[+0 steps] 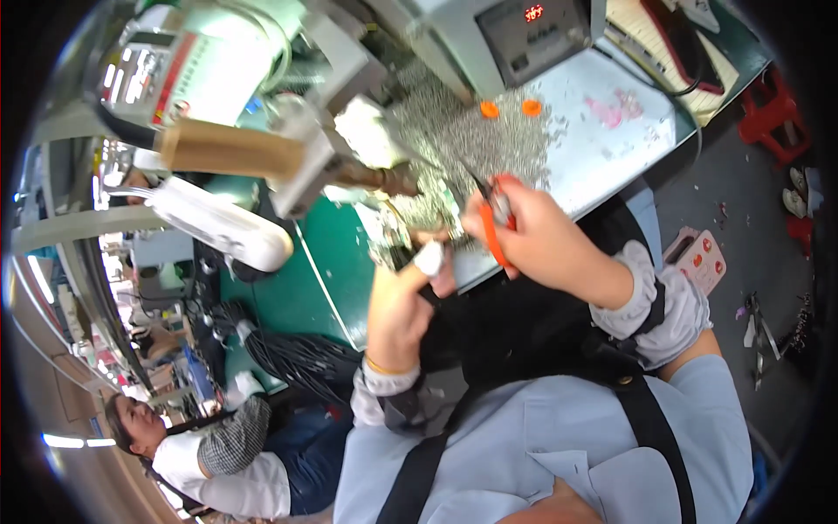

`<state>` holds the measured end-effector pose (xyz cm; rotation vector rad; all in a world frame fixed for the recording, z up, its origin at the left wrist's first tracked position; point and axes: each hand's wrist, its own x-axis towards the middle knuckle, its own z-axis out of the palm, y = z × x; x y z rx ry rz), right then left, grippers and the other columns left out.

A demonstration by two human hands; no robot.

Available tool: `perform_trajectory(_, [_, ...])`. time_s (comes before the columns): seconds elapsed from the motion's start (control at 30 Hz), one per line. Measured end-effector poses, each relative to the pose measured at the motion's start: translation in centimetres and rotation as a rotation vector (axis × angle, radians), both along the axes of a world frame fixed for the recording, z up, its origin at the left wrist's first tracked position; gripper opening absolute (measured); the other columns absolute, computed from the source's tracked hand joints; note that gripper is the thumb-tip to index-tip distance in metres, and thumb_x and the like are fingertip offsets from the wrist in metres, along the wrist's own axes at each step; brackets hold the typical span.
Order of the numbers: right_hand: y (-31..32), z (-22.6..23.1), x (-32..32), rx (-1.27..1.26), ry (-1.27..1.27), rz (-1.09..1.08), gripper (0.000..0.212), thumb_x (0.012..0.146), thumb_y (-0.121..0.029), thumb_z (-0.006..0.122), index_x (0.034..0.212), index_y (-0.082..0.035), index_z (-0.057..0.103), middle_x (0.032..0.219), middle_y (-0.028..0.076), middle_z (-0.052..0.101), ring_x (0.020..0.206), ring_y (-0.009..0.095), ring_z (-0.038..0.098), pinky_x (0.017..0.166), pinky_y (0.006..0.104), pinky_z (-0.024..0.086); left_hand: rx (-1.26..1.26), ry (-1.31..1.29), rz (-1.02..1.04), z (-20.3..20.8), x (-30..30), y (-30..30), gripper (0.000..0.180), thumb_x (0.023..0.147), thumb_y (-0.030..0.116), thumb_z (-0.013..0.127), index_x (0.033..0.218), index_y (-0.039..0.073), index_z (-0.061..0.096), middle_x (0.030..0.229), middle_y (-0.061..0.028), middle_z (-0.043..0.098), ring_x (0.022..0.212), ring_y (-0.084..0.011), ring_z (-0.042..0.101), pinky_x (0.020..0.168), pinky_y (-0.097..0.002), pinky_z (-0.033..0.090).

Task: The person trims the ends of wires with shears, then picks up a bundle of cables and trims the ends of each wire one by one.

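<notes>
My right hand (537, 231) is closed around a pair of pliers (493, 231) with orange handles; their thin dark tip points away from me, over small metal pieces. To its left, my left hand (403, 306) is bent at the edge of the work surface, a white wrap (429, 258) on one finger. Its fingertips are pressed together beside a blurred heap of metal parts (423, 210), and what they hold is unclear. Just beyond them is the metal end of a wooden-handled soldering iron (231, 153), fixed in a grey holder (305, 166).
Many small metal pins (489, 140) cover the white board (602, 144). Behind stands a grey control box (532, 44) with a red display. A white lamp head (223, 223) hangs at left over a green table (327, 253). A bundle of black cables (297, 358) lies near another person (236, 454).
</notes>
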<state>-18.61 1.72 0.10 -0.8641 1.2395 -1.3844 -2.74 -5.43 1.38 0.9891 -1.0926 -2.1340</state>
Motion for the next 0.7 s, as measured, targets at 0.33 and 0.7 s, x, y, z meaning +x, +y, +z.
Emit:
perform_trajectory(0.33, [5.7, 0.0, -0.6, -0.294, 0.699, -0.545, 0.013, 0.081, -0.011, 0.058, 0.081, 0.001, 0.054, 0.057, 0.002, 0.051, 0.044, 0.007, 0.046, 0.043, 0.021, 0.037, -0.461, -0.151, -0.048, -1.3, 1.1, 5.7, 0.019, 0.08, 0.0, 0.05, 0.098, -0.005, 0.057, 0.086, -0.0115, 0.06, 0.077, -0.018, 0.058, 0.073, -0.0293, 0.047])
perform_trajectory(0.7, [7.3, 0.2, 0.6, -0.079, 0.465, 0.097, 0.017, 0.079, -0.015, 0.062, 0.084, 0.001, 0.058, 0.059, 0.006, 0.057, 0.053, 0.012, 0.057, 0.05, 0.0256, 0.044, -0.313, -0.074, -0.293, -2.0, 1.3, 8.6, 0.018, 0.082, 0.002, 0.051, 0.099, -0.002, 0.055, 0.083, -0.0081, 0.06, 0.071, -0.0148, 0.057, 0.068, -0.0264, 0.046])
